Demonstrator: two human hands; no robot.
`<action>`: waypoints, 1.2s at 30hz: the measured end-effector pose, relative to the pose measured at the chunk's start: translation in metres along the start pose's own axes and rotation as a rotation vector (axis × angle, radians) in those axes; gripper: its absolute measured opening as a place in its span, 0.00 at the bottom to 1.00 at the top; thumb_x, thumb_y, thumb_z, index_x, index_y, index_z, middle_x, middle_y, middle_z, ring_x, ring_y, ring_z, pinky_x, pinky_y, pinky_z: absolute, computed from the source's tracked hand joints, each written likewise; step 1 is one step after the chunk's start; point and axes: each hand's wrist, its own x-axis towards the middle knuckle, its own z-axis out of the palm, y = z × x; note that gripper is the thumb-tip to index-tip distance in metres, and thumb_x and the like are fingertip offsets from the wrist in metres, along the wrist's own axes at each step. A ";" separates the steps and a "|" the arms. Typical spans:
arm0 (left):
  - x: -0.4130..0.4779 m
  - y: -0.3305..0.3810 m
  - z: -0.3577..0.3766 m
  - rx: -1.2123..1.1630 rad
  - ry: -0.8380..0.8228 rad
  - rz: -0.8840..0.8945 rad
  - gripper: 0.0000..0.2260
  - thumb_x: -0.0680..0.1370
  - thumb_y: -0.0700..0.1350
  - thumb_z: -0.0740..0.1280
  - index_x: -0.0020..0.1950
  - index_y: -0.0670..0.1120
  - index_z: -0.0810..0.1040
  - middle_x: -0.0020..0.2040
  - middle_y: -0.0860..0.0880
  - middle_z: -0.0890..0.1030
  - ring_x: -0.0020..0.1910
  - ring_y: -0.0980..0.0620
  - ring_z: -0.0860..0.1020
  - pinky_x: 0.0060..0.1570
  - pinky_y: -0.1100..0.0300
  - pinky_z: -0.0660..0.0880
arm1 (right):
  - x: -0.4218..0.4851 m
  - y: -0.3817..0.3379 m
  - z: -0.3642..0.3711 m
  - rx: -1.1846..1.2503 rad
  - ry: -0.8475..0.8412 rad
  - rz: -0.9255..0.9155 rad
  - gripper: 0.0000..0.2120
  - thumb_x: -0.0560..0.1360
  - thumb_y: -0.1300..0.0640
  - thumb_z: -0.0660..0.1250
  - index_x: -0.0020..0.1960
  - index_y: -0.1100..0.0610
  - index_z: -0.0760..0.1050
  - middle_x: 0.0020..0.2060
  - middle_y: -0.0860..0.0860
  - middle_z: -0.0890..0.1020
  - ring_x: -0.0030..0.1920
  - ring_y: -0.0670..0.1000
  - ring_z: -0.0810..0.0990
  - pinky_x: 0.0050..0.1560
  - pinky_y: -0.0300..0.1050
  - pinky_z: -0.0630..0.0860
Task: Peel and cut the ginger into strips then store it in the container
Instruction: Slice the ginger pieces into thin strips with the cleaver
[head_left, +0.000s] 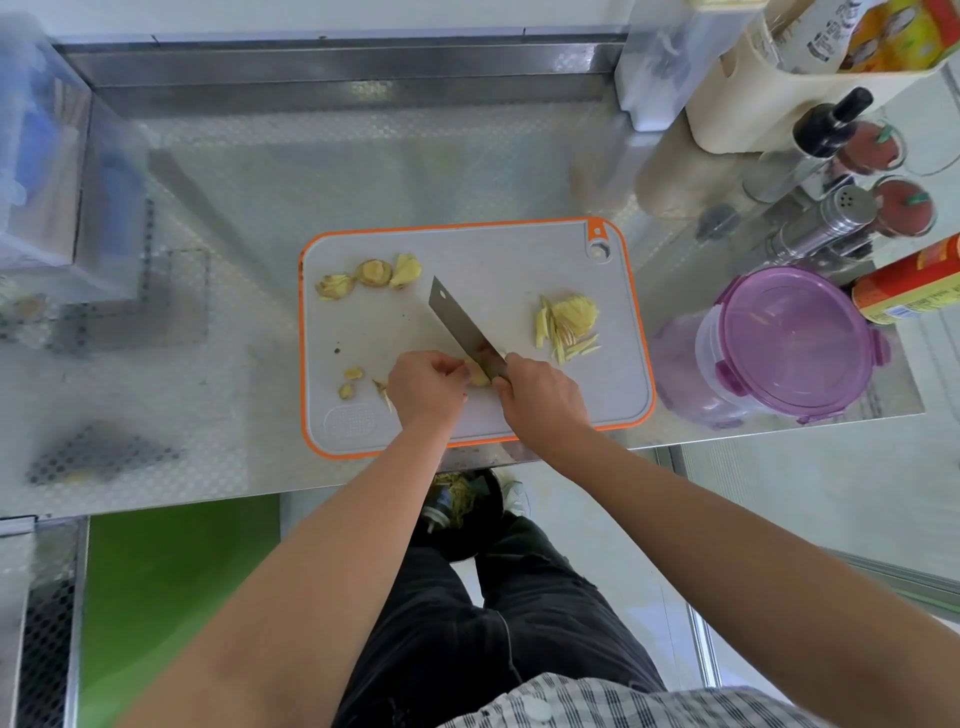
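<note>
Head view: a ginger piece (479, 378) is held under a cleaver (460, 325) on an orange-rimmed plastic cutting board (493, 260).

The left hand (423, 387) curls its fingertips onto the knobbly, pale-yellow piece and pinches it against the board. The right hand (540, 397) is wrapped tight round the cleaver's handle, which is hidden in the fist. The flat, rectangular steel blade slants away from the knuckles, its handle end meeting the piece just beside the left fingertips. Beyond the right fingers, toward their outer side, lies a loose heap of thin, fibrous ginger strips (569, 325). Well past the left fingers sit three lumpy ginger chunks (373, 273), and small scraps (353, 373) lie just outside the left hand. Well apart from the right fingers, off the board on the dimpled steel counter (363, 166), stands a round translucent container (789, 343) with a purple clip lid on it.
</note>
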 end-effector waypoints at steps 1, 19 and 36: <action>0.000 0.000 0.000 -0.004 0.003 -0.007 0.08 0.72 0.42 0.73 0.33 0.48 0.81 0.31 0.47 0.82 0.26 0.53 0.79 0.30 0.66 0.72 | 0.000 0.001 0.000 0.010 0.005 -0.001 0.10 0.81 0.53 0.55 0.51 0.59 0.69 0.44 0.56 0.78 0.45 0.60 0.76 0.39 0.46 0.65; 0.001 -0.004 0.002 0.040 0.033 0.045 0.07 0.73 0.43 0.72 0.34 0.47 0.83 0.30 0.45 0.83 0.32 0.48 0.82 0.39 0.56 0.78 | -0.010 0.000 -0.007 0.025 0.027 -0.005 0.08 0.81 0.52 0.54 0.46 0.55 0.65 0.38 0.51 0.70 0.37 0.56 0.69 0.37 0.46 0.65; 0.000 -0.006 0.004 0.083 0.065 0.040 0.05 0.73 0.43 0.70 0.42 0.44 0.86 0.37 0.46 0.85 0.38 0.49 0.83 0.42 0.58 0.78 | -0.008 0.007 0.005 0.108 0.077 0.037 0.12 0.81 0.51 0.55 0.49 0.59 0.69 0.37 0.52 0.72 0.38 0.57 0.72 0.37 0.46 0.65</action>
